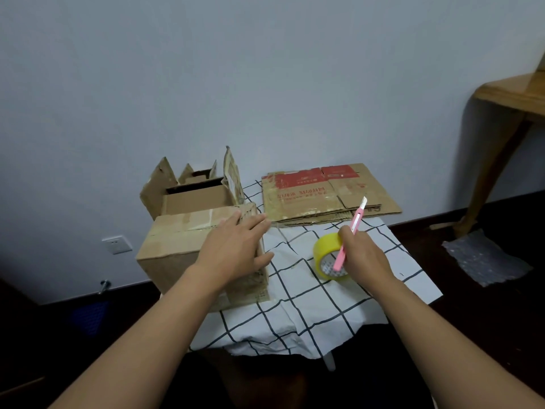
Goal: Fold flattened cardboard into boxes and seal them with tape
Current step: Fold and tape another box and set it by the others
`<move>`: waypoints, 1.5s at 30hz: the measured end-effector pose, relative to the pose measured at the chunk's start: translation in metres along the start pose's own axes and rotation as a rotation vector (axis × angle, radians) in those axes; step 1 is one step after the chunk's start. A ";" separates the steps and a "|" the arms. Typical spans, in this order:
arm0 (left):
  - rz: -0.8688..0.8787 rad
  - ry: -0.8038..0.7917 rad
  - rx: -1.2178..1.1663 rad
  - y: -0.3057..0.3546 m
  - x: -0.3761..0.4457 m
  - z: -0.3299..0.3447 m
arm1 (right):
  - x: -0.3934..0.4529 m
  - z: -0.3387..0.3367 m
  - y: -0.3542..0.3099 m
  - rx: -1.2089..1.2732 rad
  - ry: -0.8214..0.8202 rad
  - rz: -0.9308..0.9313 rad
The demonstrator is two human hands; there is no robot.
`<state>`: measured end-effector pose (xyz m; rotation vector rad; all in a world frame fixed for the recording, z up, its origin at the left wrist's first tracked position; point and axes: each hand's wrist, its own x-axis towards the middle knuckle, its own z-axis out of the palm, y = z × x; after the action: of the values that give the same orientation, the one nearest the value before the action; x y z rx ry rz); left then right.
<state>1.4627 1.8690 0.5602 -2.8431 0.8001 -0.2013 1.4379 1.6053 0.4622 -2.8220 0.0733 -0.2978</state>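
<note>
A closed brown cardboard box (174, 246) with tape along its top seam stands on the left of a small table. My left hand (236, 249) rests flat on the box's top right edge, fingers straight. My right hand (358, 252) grips a pink utility knife (352, 231), blade tip pointing up and away. Just under that hand stands a roll of yellow tape (324, 255) on the cloth. A strip of clear tape runs from the box toward the roll. A stack of flattened cardboard (324, 196) with red print lies at the far right of the table.
A white cloth with a black grid (309, 305) covers the table. An open box with raised flaps (191, 193) stands behind the closed one, against the wall. A wooden table leg (495, 169) and bubble wrap (483, 258) are on the dark floor at right.
</note>
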 end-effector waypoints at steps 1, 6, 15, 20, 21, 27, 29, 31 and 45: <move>-0.004 0.012 0.003 0.001 0.000 0.000 | 0.002 -0.003 0.001 -0.016 -0.015 0.000; 0.004 0.094 0.001 0.002 0.000 0.003 | 0.009 -0.019 0.003 -0.079 -0.171 -0.079; 0.024 0.140 0.061 0.000 0.002 0.008 | 0.020 -0.053 -0.023 0.183 -0.203 -0.088; 0.061 0.227 0.083 -0.003 0.003 0.016 | 0.045 -0.044 -0.078 1.388 -0.046 0.006; 0.067 0.241 0.095 -0.004 0.003 0.016 | 0.050 -0.039 -0.085 1.540 -0.076 0.067; 0.096 0.281 0.093 -0.006 0.003 0.020 | 0.068 -0.008 -0.082 1.511 0.059 0.352; 0.082 0.293 0.076 -0.005 0.004 0.020 | 0.073 -0.008 -0.084 1.512 0.158 0.330; 0.077 0.303 0.090 -0.004 0.005 0.020 | 0.077 -0.009 -0.087 1.591 0.154 0.286; 0.101 0.384 0.095 -0.002 0.004 0.021 | 0.068 -0.002 -0.082 1.618 -0.177 0.222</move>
<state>1.4708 1.8715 0.5401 -2.7001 0.9712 -0.7656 1.5056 1.6775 0.5023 -1.2043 0.0595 0.0070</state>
